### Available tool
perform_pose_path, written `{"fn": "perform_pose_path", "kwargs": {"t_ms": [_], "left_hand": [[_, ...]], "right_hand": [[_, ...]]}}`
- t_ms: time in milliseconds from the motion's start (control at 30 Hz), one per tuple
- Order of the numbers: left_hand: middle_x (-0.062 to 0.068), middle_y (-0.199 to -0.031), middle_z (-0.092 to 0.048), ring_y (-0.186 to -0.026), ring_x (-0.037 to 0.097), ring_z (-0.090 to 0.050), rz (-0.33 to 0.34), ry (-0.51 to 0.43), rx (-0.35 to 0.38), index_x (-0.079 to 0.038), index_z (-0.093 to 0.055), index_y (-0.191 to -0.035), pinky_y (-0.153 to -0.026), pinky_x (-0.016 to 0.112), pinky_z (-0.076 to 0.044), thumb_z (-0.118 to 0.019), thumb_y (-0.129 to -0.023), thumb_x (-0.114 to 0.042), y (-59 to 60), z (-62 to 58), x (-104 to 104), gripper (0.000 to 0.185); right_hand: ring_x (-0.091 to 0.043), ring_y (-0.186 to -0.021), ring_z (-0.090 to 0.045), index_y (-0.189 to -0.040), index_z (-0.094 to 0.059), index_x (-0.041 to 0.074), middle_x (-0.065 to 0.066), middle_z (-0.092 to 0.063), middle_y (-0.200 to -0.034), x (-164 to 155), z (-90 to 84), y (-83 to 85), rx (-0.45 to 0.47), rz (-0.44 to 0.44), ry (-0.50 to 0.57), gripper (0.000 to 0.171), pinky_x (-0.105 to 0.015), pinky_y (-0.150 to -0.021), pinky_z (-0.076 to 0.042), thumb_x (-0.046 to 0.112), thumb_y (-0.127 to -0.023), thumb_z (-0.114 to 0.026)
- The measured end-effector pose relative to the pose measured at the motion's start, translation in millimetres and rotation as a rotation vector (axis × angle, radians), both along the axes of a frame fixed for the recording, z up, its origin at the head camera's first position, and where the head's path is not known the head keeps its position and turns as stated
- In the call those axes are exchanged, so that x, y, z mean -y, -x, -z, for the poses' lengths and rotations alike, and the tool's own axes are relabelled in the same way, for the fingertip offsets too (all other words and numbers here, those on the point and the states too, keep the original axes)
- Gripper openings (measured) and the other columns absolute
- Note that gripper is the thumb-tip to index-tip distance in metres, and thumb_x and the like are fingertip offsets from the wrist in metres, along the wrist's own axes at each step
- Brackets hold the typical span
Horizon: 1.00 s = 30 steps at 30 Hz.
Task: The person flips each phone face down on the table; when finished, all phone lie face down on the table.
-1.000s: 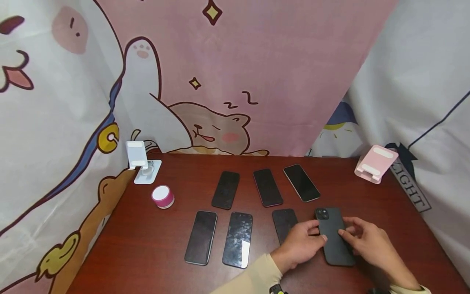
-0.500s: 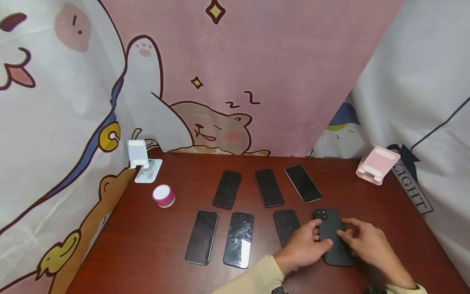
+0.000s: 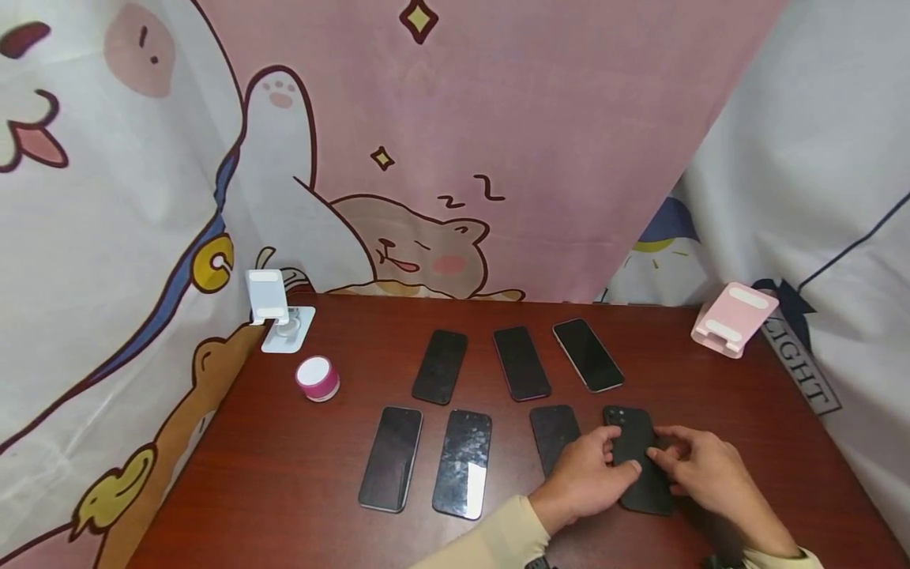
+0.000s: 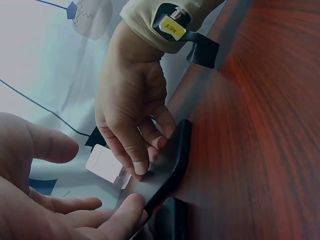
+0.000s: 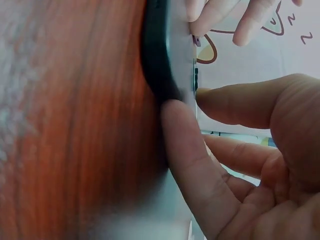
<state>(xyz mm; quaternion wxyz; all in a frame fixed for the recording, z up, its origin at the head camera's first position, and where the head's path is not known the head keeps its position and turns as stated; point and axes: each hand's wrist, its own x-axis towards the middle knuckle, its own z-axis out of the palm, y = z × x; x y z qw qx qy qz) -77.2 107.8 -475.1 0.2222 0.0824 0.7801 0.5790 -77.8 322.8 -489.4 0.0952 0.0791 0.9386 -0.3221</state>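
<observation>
A dark smartphone (image 3: 643, 486) lies face down on the wooden table, its camera lenses at the far left corner. From the left, my left hand (image 3: 586, 474) touches its edge with the fingers; in the left wrist view the left thumb (image 4: 55, 145) hangs apart above the phone's back. At the opposite side my right hand (image 3: 704, 466) pinches the edge. The right wrist view has the right index finger (image 5: 185, 145) along the phone's side and the right thumb (image 5: 240, 107) at its back. Another black phone (image 3: 553, 435) lies partly hidden behind my left hand.
Three phones form a back row, including a silver-edged phone (image 3: 588, 356). Screen-up at front left are a phone (image 3: 391, 458) and a smudged phone (image 3: 462, 466). A white stand (image 3: 284, 328), pink-sided jar (image 3: 317, 379) and pink stand (image 3: 734, 320) stand near the table's sides.
The face-down phone has shifted a little left, closer to the neighbouring black phone, and looks flatter. My right hand has moved left with it; my left fingers now reach over its left edge.
</observation>
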Motion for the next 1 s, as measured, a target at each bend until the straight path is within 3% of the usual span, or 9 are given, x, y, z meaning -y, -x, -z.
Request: {"fn": "perform_pose_path", "kwargs": {"t_ms": [167,333,467,567,767,1000], "left_hand": [[0.005,-0.133,-0.073,-0.119,0.011,-0.071,0.003,-0.063,0.011,-0.016,-0.067,-0.138,-0.095,0.021,-0.055,-0.074,-0.097,-0.025,2.1,-1.5,5.0,0.043],[0.004,-0.135,-0.071,-0.122,0.014,-0.07,0.003,-0.128,0.015,-0.014,-0.066,-0.138,-0.095,0.021,-0.055,-0.071,-0.099,-0.022,4.7,-2.0,17.5,0.04],[0.003,-0.133,-0.071,-0.121,0.015,-0.069,-0.031,-0.153,0.001,-0.014,-0.067,-0.137,-0.094,0.021,-0.055,-0.07,-0.1,-0.022,6.8,-0.4,30.1,0.038],[0.004,-0.132,-0.071,-0.12,0.017,-0.069,-0.073,-0.168,-0.007,-0.013,-0.067,-0.136,-0.093,0.022,-0.055,-0.071,-0.099,-0.021,7.6,2.6,39.6,0.037],[0.008,-0.129,-0.07,-0.117,0.02,-0.069,-0.134,-0.157,-0.041,-0.009,-0.067,-0.134,-0.094,0.026,-0.056,-0.071,-0.098,-0.017,8.5,8.9,59.4,0.037],[0.01,-0.135,-0.067,-0.123,0.029,-0.066,-0.159,-0.124,-0.04,-0.007,-0.063,-0.138,-0.097,0.034,-0.057,-0.071,-0.098,-0.017,5.5,9.2,78.4,0.042]], "right_hand": [[-0.014,-0.06,-0.072,-0.134,-0.063,-0.009,-0.002,-0.071,-0.08,-0.3,-3.0,0.9,-0.001,0.003,0.01,0.05,-0.029,-0.053,-0.059,0.021,-0.096,-0.076],[-0.013,-0.058,-0.067,-0.129,-0.068,-0.006,0.0,-0.072,-0.08,1.8,-7.2,0.9,-0.074,-0.025,-0.058,0.046,-0.027,-0.052,-0.051,0.025,-0.096,-0.077],[-0.012,-0.062,-0.063,-0.124,-0.071,-0.004,0.0,-0.072,-0.082,9.4,-10.4,2.9,-0.139,-0.045,-0.105,0.045,-0.026,-0.053,-0.044,0.028,-0.095,-0.079],[-0.011,-0.068,-0.064,-0.12,-0.074,-0.003,0.001,-0.073,-0.085,17.8,-11.5,4.9,-0.194,-0.063,-0.118,0.041,-0.025,-0.054,-0.045,0.029,-0.094,-0.081],[-0.012,-0.074,-0.069,-0.12,-0.075,0.0,-0.003,-0.077,-0.09,36.0,-13.7,7.9,-0.222,-0.085,-0.068,0.037,-0.024,-0.056,-0.05,0.027,-0.095,-0.079],[-0.008,-0.078,-0.074,-0.122,-0.076,0.003,-0.003,-0.08,-0.099,56.5,-8.4,4.6,-0.238,-0.119,0.015,0.035,-0.023,-0.06,-0.053,0.026,-0.096,-0.079]]}}
